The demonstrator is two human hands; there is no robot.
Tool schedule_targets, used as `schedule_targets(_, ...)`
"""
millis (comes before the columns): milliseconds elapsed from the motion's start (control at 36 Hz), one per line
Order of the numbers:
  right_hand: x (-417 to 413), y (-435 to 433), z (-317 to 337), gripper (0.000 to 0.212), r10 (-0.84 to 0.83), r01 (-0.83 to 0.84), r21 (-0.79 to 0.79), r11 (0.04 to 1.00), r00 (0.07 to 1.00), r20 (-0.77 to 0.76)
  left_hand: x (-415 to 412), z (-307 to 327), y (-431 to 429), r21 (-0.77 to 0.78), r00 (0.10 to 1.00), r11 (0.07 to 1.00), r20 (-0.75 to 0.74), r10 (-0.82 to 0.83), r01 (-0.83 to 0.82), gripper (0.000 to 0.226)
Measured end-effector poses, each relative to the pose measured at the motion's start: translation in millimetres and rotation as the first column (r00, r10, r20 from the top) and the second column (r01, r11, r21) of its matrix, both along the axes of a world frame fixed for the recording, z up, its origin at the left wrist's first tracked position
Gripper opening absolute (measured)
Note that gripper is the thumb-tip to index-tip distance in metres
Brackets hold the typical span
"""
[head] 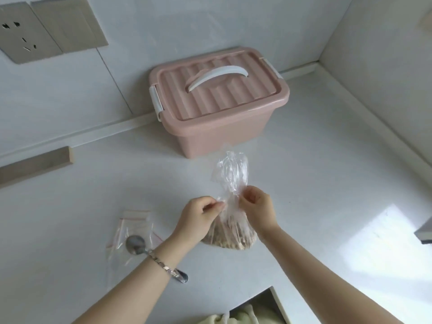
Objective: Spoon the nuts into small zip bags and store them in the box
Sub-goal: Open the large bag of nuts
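A pink box [217, 127] stands at the back of the white counter [315, 183], close to the wall. Its ribbed lid [210, 94] is on, with a white handle [218, 77] lying across the top and a white clip at each end. What is inside cannot be seen.

In front of the box, nearer the person, a clear plastic bag [231, 174] sits on the counter. Its lower part bulges with light brown nuts [233, 242]. Its upper part is empty, crinkled and gathered into a loose neck that stands up and leans a little toward the box.

The left hand [198, 216] pinches the plastic at the neck between thumb and curled fingers. The right hand [257, 206] pinches it from the other side, slightly higher. The two hands are near each other with the neck between them.

To the left of the bag, a few small zip bags [134, 222] lie flat and overlapping on the counter. They are clear, with a red line along the seal, and hold nothing. A metal spoon [135, 245] lies on them with its bowl empty. The spoon's stem runs under the left wrist, which wears a bracelet [163, 265].
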State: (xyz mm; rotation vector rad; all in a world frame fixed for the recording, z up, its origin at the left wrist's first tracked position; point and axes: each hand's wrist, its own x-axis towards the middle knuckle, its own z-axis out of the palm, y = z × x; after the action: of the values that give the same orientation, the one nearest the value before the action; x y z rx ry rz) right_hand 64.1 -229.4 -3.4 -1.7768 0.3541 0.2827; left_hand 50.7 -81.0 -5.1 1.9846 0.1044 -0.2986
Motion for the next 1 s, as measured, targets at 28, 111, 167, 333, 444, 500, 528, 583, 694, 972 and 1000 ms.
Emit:
schedule_targets(28,-5.0,-3.5,-1.7,0.005,-0.047,0.047,-0.037,0.998,0.999,-0.014,-1.2,-2.6,-8.3,-0.007,0.999,1.0,-0.039,0.001,-0.002,0.032)
schedule_targets(111,-22.8,-10.9,-2.7,0.028,-0.184,0.183,-0.028,0.983,0.98,-0.074,-5.1,-10.2,-26.1,-0.029,0.987,0.997,-0.149,0.066,-0.071,0.031)
schedule_targets(167,-34.4,-12.5,2.1,0.029,-0.123,0.125,0.015,0.992,0.988,-0.096,-6.6,-10.2,-33.7,-0.054,0.975,0.992,-0.196,0.103,-0.116,0.031)
schedule_targets(333,-46.6,-16.1,-7.2,0.018,-0.059,0.056,-0.14,0.989,0.998,-0.015,-13.0,-1.0,-40.7,-0.152,0.964,0.981,-0.254,0.082,-0.123,0.016)
schedule_targets(444,-40.4,-31.3,0.4,0.019,-0.23,0.235,0.084,0.968,0.971,-0.066,-14.4,1.1,-32.3,-0.186,0.951,0.968,-0.292,0.106,-0.165,0.011)
schedule_targets(500,-36.0,-44.5,4.9,0.02,-0.339,0.361,0.236,0.902,0.932,-0.13,-13.6,-0.2,-21.0,-0.184,0.929,0.952,-0.325,0.178,-0.247,0.017)
schedule_targets(528,-34.0,-52.4,6.1,0.022,-0.39,0.422,0.293,0.858,0.906,-0.165,-13.2,-2.2,-13.7,-0.184,0.904,0.931,-0.357,0.234,-0.314,0.018)
schedule_targets(583,-30.8,-65.1,7.3,0.025,-0.445,0.492,0.335,0.804,0.871,-0.21,-12.6,-5.5,0.9,-0.172,0.853,0.886,-0.401,0.335,-0.429,0.021)
schedule_targets(694,-25.9,-74.1,11.5,0.02,-0.507,0.534,0.243,0.809,0.845,-0.168,-13.1,1.3,15.1,-0.129,0.873,0.902,-0.34,0.35,-0.412,0.025)
schedule_targets(972,15.6,-54.7,39.4,0.09,0.062,-0.046,-0.18,0.983,0.995,0.083,12.0,45.0,1.0,-0.316,0.977,0.947,-0.212,-0.02,-0.049,0.049)
schedule_targets(1000,21.2,-53.7,37.2,0.082,0.122,-0.096,-0.232,0.968,0.988,0.099,14.1,48.2,-0.4,-0.256,0.981,0.967,-0.181,-0.063,0.014,0.049)
